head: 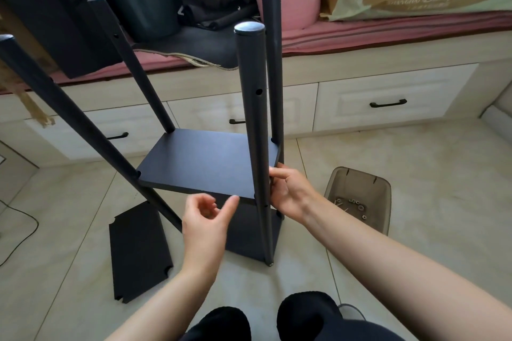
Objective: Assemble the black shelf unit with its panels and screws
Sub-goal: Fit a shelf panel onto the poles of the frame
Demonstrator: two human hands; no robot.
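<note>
Right grip (288,191) pinches front pole (256,130) at middle shelf panel (205,160). Left grip (206,216) loosely curled, holding nothing. Spare panel (138,252) on floor.

Four black poles (253,119) fence the shelf panel (205,160); open gaps lie between them above it. Left of the left grip (206,219), a loose panel (138,252) covers floor. Right of the right grip (288,194), a screw bin (357,196) stands.

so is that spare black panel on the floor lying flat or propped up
Lying flat. The spare panel rests face-up on the floor tiles, left of the shelf unit, leaning on nothing.
</note>
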